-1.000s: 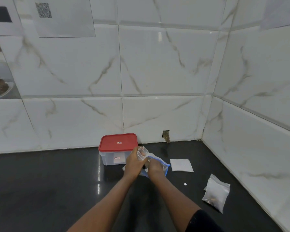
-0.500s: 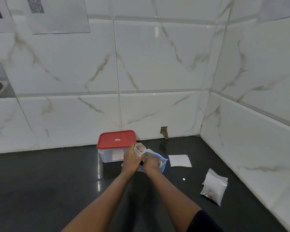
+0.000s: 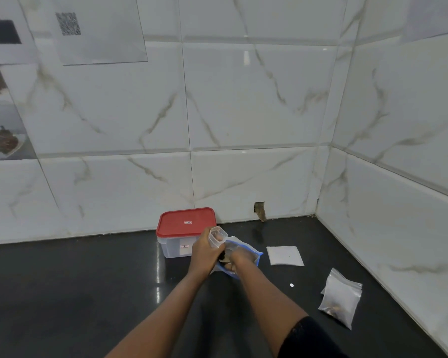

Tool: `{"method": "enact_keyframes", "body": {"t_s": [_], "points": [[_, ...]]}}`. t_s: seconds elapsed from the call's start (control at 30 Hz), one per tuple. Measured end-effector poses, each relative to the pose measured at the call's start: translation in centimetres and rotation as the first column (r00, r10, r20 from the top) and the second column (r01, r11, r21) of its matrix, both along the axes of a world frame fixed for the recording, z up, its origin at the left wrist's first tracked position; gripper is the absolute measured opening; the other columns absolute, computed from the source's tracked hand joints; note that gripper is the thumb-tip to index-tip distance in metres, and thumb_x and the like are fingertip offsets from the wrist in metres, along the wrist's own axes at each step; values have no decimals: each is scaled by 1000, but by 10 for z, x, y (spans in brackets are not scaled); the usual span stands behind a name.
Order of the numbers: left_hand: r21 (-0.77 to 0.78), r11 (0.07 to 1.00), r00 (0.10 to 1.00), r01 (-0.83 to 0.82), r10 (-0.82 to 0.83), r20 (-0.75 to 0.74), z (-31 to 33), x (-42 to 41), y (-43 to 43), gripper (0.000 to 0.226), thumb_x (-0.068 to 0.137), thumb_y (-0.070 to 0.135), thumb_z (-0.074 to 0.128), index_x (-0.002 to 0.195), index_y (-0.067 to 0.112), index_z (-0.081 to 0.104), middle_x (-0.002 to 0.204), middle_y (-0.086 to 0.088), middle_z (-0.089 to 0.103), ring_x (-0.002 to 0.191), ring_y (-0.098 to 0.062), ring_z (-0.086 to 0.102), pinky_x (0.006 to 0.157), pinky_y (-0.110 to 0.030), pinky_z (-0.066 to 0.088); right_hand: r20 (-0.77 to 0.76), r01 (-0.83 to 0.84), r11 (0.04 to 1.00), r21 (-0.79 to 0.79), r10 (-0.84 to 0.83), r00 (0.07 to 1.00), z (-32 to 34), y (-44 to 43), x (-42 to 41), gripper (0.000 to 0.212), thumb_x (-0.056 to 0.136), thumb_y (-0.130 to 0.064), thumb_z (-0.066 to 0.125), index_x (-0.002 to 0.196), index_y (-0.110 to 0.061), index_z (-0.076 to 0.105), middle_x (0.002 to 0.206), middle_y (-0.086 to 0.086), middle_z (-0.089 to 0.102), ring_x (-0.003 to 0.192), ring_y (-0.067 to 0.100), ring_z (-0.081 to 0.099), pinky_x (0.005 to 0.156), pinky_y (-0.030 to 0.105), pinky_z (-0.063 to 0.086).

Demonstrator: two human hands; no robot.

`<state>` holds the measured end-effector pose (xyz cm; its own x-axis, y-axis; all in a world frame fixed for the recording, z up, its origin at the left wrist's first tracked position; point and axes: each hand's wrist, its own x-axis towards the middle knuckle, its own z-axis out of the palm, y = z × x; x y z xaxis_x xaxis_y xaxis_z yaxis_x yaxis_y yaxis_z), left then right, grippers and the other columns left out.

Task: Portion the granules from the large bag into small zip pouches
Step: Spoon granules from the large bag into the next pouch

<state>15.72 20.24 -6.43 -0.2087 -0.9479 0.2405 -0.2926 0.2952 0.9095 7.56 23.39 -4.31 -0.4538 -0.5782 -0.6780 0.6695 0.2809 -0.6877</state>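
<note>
Left hand: gripping a small clear pouch, mouth up.
Right hand: reaching into the large bag (fingers hidden, grip unclear).
Bag: on the desk, beside the red-lidded box.

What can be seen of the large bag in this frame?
The large bag is clear, soft plastic with a blue strip along its mouth. It lies crumpled on the dark counter, just right of the red-lidded box, mouth open toward the person. The right hand reaches inside it, where something dark shows. The left hand holds a small open pouch at its upper left edge. How full it is cannot be told.
</note>
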Motion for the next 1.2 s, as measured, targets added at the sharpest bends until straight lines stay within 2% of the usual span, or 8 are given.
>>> {"method": "enact_keyframes", "body": {"t_s": [0.27,0.47,0.63,0.73,0.83,0.93,1.07,1.2], "points": [[-7,1000,1000,6,-6,1,2,3,-2,25,81,15,68,103,19,57,90,5,65,82,-2,60,61,-9,47,96,0,997,-83,9,995,10,5,3,17,79,4,64,66,4,54,69,24,59,62,36,59,69,54,56],[7,1000,1000,-13,13,-11,-4,-7,-4,26,78,13,69,100,21,57,91,3,66,86,-15,63,74,-30,54,36,-21,995,-97,25,999,7,8,0,19,79,7,61,63,-2,56,63,17,55,54,27,55,30,29,47],[14,999,999,-45,45,-16,-4,-13,-2,27,79,12,67,103,17,57,93,-1,65,87,-19,61,74,-30,51,-69,-46,994,-103,39,997,8,13,2,26,78,7,61,57,-6,52,56,11,52,46,20,51,29,19,44],[28,998,998,-53,53,-31,-5,-15,0,31,77,11,68,106,16,58,95,0,66,88,-18,61,72,-25,45,-136,-3,992,-130,-15,991,8,16,-1,39,81,9,55,50,-13,42,47,-1,41,34,6,40,27,8,29],[20,999,998,-46,47,-36,-6,-16,4,32,76,11,70,105,15,58,96,1,66,89,-17,60,74,-24,42,-153,72,989,-129,-92,984,3,17,-3,35,71,7,64,50,-13,45,60,7,49,56,19,46,52,25,53],[37,999,998,-36,38,-52,-9,-16,9,29,76,11,70,103,15,59,96,0,66,91,-18,60,74,-25,43,-140,106,981,-161,-129,982,-13,14,0,34,84,2,50,55,-16,46,78,9,55,82,22,49,89,40,52],[34,999,998,-40,41,-40,-8,-16,16,32,77,11,71,106,15,58,97,0,65,91,-18,59,73,-22,40,-31,160,971,-178,-168,985,-16,18,-3,36,84,5,36,64,-14,57,71,8,57,84,33,56,90,55,51],[33,999,999,-33,34,-36,-8,-14,18,34,77,11,71,107,15,58,98,-1,65,92,-18,60,72,-18,43,-73,108,980,-169,-122,990,-7,29,-1,36,87,4,32,71,-15,59,79,11,58,85,33,56,87,58,51]]}}
